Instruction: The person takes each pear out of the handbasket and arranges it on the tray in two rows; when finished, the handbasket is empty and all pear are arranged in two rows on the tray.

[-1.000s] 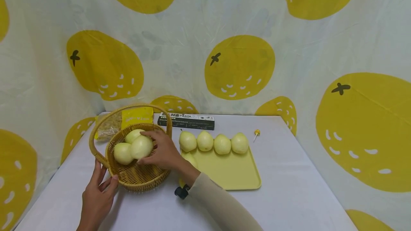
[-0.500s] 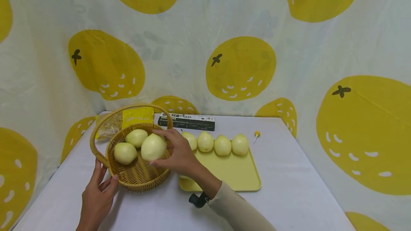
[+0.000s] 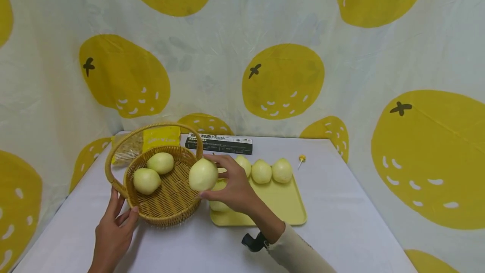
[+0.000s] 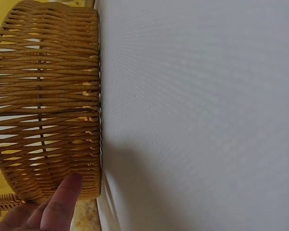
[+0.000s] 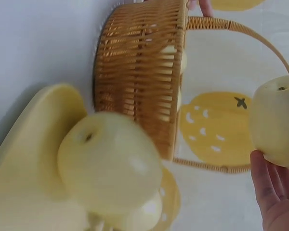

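Note:
A round wicker basket (image 3: 168, 216) with a tall arched handle holds two pale yellow-green pears, a front pear (image 3: 147, 181) and a rear pear (image 3: 161, 163). My left hand (image 3: 113, 228) grips the basket's near left side, with a fingertip against the woven wall in the left wrist view. My right hand (image 3: 233, 186) holds another pear (image 3: 203, 175) between thumb and fingers, raised near the basket's right rim. To its right lies a yellow tray (image 3: 278, 203). Several pears, including a pear (image 3: 261, 172), line its back edge, and more on its left are partly hidden by the right hand.
Behind the basket lies a yellow pasta bag (image 3: 161, 136) with a clear window. A dark pasta box (image 3: 219, 144) stands beside it at the back. A small lollipop (image 3: 301, 160) lies right of the tray. A fruit-print curtain (image 3: 212, 62) hangs behind the table.
My right hand has lifted the pear from among those in the basket and moved it right, to the basket's right rim. My left hand stays at the basket.

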`<act>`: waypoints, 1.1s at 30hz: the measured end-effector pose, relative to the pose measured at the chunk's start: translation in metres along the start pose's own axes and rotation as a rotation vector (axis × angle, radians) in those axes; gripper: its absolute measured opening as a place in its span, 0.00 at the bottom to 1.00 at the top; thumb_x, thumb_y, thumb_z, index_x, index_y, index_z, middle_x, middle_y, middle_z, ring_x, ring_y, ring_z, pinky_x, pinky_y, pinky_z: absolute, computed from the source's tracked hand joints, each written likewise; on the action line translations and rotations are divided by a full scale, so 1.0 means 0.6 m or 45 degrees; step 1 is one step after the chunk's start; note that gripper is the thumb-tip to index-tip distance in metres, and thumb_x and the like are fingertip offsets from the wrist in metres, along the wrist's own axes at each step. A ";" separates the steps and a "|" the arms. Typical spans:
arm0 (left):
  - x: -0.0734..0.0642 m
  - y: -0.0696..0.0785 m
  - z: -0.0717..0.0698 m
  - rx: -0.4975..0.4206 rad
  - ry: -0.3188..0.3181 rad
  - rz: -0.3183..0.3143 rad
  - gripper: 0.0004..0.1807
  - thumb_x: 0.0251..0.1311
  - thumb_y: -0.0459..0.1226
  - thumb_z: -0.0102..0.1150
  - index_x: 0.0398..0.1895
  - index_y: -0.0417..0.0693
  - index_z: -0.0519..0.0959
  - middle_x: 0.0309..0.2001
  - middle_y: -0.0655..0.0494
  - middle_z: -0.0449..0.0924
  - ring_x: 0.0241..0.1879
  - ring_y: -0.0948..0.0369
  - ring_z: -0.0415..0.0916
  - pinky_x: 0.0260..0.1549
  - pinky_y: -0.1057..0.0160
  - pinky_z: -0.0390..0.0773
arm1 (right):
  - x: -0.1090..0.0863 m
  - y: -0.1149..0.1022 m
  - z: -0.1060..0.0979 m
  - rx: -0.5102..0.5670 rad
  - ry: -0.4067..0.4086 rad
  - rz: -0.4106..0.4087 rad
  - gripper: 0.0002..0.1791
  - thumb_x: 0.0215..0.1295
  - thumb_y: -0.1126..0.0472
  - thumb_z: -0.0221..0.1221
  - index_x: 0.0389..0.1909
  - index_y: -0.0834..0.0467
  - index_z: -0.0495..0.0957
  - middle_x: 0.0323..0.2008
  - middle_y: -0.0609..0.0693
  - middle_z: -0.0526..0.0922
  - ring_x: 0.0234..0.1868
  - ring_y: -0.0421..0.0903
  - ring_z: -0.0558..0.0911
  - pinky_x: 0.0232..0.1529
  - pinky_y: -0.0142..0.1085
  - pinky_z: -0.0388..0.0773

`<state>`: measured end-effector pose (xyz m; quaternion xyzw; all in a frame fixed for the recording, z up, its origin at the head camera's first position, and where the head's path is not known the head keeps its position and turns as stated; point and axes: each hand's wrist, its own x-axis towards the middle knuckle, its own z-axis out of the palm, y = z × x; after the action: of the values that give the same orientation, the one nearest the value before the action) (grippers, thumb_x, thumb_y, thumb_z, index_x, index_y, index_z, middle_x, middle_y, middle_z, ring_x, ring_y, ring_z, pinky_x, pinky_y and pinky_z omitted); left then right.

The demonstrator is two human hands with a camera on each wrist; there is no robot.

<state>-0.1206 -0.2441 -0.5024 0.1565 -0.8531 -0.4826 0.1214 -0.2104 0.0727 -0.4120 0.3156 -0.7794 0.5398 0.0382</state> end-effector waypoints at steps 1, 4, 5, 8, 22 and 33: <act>0.001 0.000 -0.001 0.002 -0.002 0.001 0.49 0.79 0.46 0.57 0.85 0.74 0.31 0.86 0.65 0.36 0.78 0.40 0.64 0.43 0.95 0.72 | -0.003 0.002 -0.005 -0.005 0.010 0.001 0.50 0.49 0.59 0.84 0.74 0.36 0.73 0.68 0.40 0.76 0.64 0.44 0.80 0.59 0.39 0.89; 0.002 0.000 -0.002 0.004 0.000 -0.004 0.49 0.79 0.47 0.57 0.85 0.73 0.31 0.86 0.65 0.36 0.78 0.39 0.63 0.43 0.95 0.71 | -0.010 0.010 -0.021 -0.023 0.043 0.008 0.50 0.48 0.60 0.84 0.74 0.37 0.74 0.68 0.42 0.77 0.63 0.46 0.80 0.59 0.41 0.89; 0.002 0.000 -0.002 0.006 0.000 -0.004 0.49 0.79 0.47 0.56 0.85 0.73 0.31 0.86 0.65 0.36 0.78 0.39 0.64 0.43 0.95 0.71 | -0.013 0.013 -0.026 -0.027 0.056 0.014 0.50 0.48 0.60 0.84 0.74 0.38 0.74 0.68 0.42 0.77 0.63 0.46 0.80 0.59 0.41 0.89; 0.001 0.001 -0.003 0.004 0.002 -0.011 0.49 0.79 0.47 0.57 0.85 0.73 0.32 0.86 0.63 0.37 0.77 0.39 0.65 0.43 0.95 0.71 | -0.021 0.022 -0.040 -0.040 0.077 0.030 0.50 0.48 0.61 0.84 0.74 0.42 0.75 0.68 0.43 0.77 0.63 0.47 0.80 0.58 0.42 0.89; 0.002 -0.004 -0.006 -0.025 -0.053 -0.011 0.49 0.80 0.49 0.55 0.84 0.77 0.28 0.86 0.52 0.43 0.73 0.37 0.70 0.40 0.92 0.76 | -0.065 0.063 -0.094 -0.082 0.105 0.177 0.50 0.48 0.59 0.85 0.73 0.36 0.74 0.69 0.42 0.78 0.62 0.49 0.80 0.59 0.45 0.88; 0.002 -0.004 -0.005 -0.015 -0.052 -0.010 0.49 0.80 0.49 0.55 0.84 0.77 0.28 0.86 0.49 0.46 0.72 0.37 0.71 0.39 0.92 0.76 | -0.099 0.095 -0.114 -0.090 0.048 0.314 0.49 0.49 0.62 0.82 0.76 0.49 0.74 0.71 0.47 0.77 0.66 0.55 0.80 0.61 0.45 0.87</act>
<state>-0.1204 -0.2481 -0.5031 0.1491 -0.8519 -0.4913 0.1030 -0.2125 0.1710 -0.4542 0.2056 -0.8301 0.5183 -0.0026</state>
